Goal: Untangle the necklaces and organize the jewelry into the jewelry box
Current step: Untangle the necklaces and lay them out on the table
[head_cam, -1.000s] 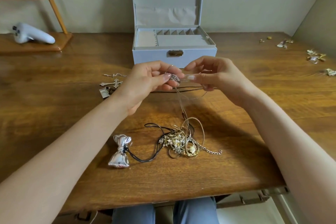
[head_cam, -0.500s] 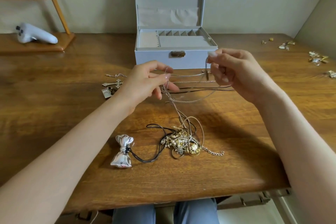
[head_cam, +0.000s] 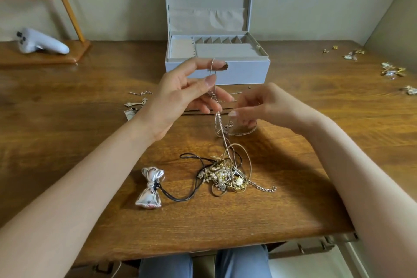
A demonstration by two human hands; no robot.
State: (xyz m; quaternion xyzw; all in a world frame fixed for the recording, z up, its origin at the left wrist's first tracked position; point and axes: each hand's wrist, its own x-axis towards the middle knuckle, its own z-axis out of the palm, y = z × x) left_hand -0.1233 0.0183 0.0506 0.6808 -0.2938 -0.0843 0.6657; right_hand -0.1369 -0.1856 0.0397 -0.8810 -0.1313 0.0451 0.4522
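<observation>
A tangle of necklaces point(head_cam: 228, 176) lies on the wooden table point(head_cam: 67, 131), with a black cord running to a silver bow pendant point(head_cam: 150, 187). My left hand point(head_cam: 180, 97) is raised above the tangle and pinches a thin silver chain point(head_cam: 217, 124) between thumb and forefinger, the chain looped over the forefinger and hanging down into the pile. My right hand point(head_cam: 264, 106) is beside it, its fingers curled and pinching the same chain lower down. The grey jewelry box point(head_cam: 248, 70) stands open behind both hands, its lid upright.
Small pendants and an earring point(head_cam: 137, 102) lie left of my left hand. More loose jewelry point(head_cam: 392, 71) is scattered at the table's far right. A white controller point(head_cam: 40, 42) rests on a wooden stand at the far left. My knees show below the table's front edge.
My left hand has lifted the chain higher, toward the box front. My right hand has come down and leftward from near the box to the chain just below my left hand.
</observation>
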